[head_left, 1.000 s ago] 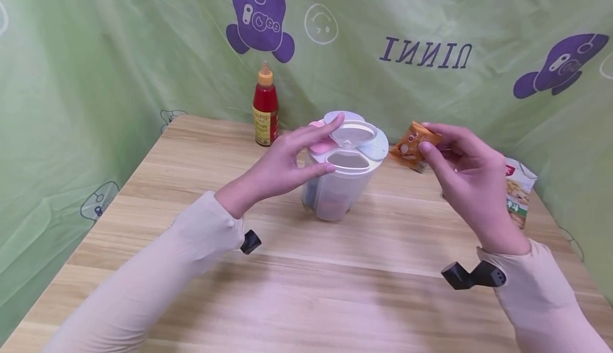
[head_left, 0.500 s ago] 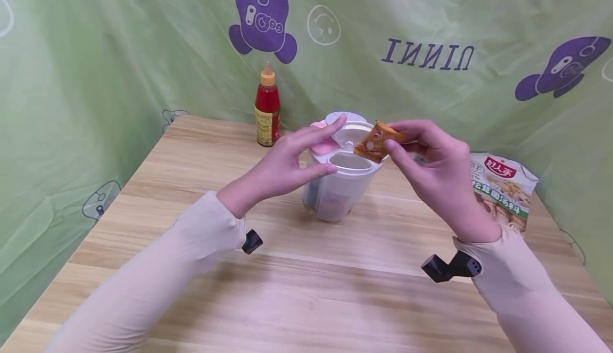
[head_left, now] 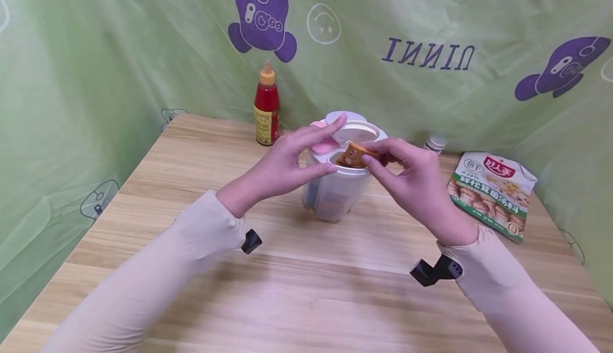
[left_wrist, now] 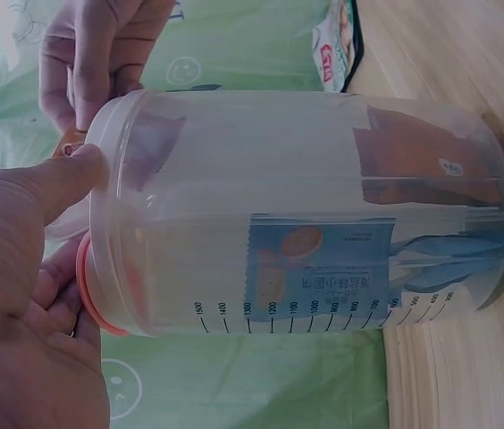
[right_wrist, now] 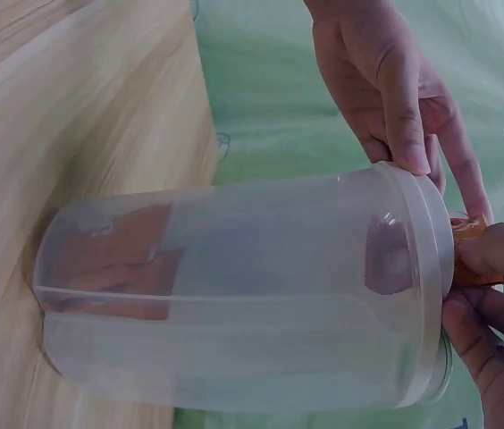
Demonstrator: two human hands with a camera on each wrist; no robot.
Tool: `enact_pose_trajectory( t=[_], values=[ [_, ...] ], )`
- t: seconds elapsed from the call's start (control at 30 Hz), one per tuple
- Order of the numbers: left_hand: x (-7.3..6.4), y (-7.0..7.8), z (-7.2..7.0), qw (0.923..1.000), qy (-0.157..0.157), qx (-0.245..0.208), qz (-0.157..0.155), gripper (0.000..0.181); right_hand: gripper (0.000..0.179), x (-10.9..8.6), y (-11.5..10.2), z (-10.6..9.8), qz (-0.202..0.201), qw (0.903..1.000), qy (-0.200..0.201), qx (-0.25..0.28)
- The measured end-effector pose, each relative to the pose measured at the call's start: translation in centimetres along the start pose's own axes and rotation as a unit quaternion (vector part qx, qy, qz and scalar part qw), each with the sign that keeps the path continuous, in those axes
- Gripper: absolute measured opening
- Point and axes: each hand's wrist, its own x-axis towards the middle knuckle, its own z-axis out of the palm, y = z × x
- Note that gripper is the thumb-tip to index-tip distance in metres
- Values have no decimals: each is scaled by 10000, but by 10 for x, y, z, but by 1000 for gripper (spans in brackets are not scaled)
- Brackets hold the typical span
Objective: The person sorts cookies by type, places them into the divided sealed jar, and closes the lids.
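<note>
A translucent storage container (head_left: 337,198) with several compartments stands upright on the table, its front flap (head_left: 355,133) raised. My left hand (head_left: 280,166) steadies its top, thumb on the front rim and index finger stretched toward the raised flap. An orange snack packet (head_left: 353,155) is pinched between the thumb and fingers of my right hand (head_left: 416,182). Its lower end dips into the uncovered opening and shows through the wall in both wrist views. Blue packets (left_wrist: 319,268) fill one compartment, while orange-brown packets (right_wrist: 113,264) lie at the bottom of another.
A red sauce bottle (head_left: 266,111) with a yellow cap stands at the back, left of the container. Toward the right edge lies a printed food pouch (head_left: 495,193), with a metal-capped jar (head_left: 436,143) behind it. Green printed fabric (head_left: 191,49) hangs behind the wooden table (head_left: 306,300).
My right hand has brought the orange packet leftward and down, from beside the container into its opening. The food pouch has come into full view. My left hand has stayed in place.
</note>
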Motion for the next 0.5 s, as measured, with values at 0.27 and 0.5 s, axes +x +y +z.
enact_pose_trajectory(
  t=[0.27,0.5],
  values=[
    [-2,-1,1,10000,-2,39,65,78,14,-5,2,3,-94,9998,-11,-170],
    [-3,-1,1,9999,-13,79,63,79,16,-7,1,4,-101,9991,-193,-364]
  ],
)
